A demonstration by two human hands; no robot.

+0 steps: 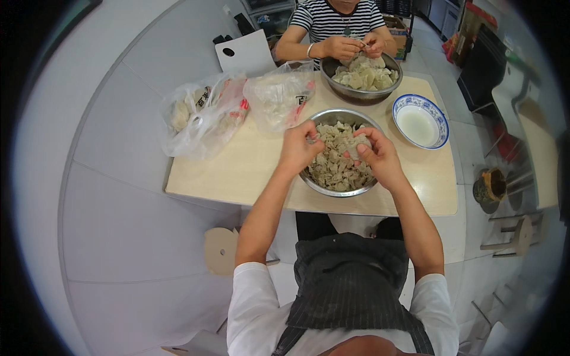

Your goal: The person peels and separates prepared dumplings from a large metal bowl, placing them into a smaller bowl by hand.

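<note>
A steel bowl [339, 193] full of small, torn, pale grey-beige food pieces [332, 166] stands near the table's front edge, right in front of me. Over its right side, my right hand [383, 157] is closed around a larger pale, flat piece [356, 144], held between thumb and fingers. My left hand [301, 147] is over the bowl's left rim, with fingertips pinched together. Whatever is in that pinch is too small to make out. What kind of food it is, I cannot tell.
Across the table a person [338, 29] in a striped top works over another metal bowl [362, 98] of larger pale pieces. A blue-patterned bowl [420, 121] with whitish liquid stands right. Plastic bags [208, 115] lie left. A stool [221, 252] stands below the table's left part.
</note>
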